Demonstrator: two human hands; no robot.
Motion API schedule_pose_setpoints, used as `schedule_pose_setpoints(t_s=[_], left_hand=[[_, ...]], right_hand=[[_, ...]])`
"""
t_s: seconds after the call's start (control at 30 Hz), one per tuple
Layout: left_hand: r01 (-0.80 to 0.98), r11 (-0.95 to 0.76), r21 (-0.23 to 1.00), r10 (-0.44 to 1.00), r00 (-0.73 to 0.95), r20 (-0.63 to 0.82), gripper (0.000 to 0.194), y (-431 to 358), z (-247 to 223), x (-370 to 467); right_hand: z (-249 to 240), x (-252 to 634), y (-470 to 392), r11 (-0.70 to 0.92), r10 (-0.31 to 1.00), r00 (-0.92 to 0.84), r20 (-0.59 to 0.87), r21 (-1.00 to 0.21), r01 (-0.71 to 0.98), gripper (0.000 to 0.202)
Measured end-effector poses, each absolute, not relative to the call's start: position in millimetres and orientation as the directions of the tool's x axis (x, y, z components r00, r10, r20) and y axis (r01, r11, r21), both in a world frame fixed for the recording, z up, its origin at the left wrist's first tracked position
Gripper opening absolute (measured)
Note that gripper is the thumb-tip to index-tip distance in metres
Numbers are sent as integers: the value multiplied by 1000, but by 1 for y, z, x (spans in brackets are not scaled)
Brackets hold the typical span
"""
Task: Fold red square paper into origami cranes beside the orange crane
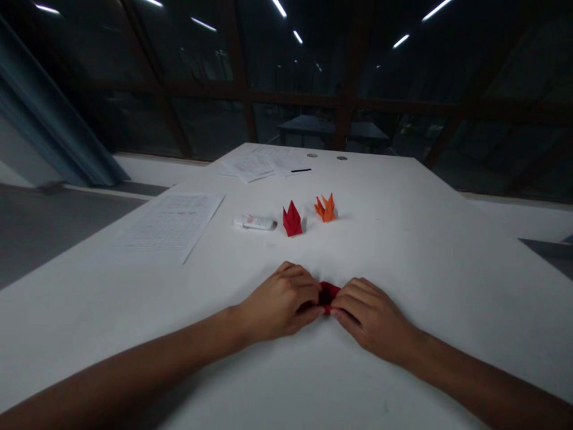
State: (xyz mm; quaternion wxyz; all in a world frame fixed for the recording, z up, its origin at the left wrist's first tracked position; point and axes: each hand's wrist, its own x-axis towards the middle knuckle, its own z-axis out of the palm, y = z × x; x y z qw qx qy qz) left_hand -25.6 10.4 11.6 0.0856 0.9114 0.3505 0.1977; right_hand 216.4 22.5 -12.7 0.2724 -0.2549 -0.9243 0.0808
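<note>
A small folded piece of red paper (329, 294) lies low on the white table between my two hands. My left hand (290, 298) has its fingers closed on the paper's left side. At the right side, my right hand (369, 313) pinches the same paper, thumb near the front edge. The fingers cover much of the paper, so its full shape is hidden. Beyond the hands stand a red folded paper figure (292, 220) and, to its right, an orange one (326, 208), both with pointed tips.
A white tube-like item (255, 223) lies left of the red figure. Printed sheets (168, 227) cover part of the table's left side, with more papers (257, 164) at the far end beside a black strip (301, 171). Two round dark-rimmed discs sit near the far edge.
</note>
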Motion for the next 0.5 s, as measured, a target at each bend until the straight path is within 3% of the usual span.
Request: schedule_pose_setpoints(t_s=[0.2, 0.4, 0.5], left_hand=[[638, -681, 360, 729, 640, 245, 10, 9, 10, -23], [658, -649, 382, 754, 623, 209, 7, 11, 8, -22], [670, -610, 422, 785, 582, 212, 25, 11, 7, -22]], right_hand=[[-14, 217, 24, 822, 565, -676, 473, -388, 416, 26], [-14, 219, 26, 838, 532, -731, 427, -389, 383, 32], [-12, 218, 26, 828, 549, -719, 427, -398, 395, 30]])
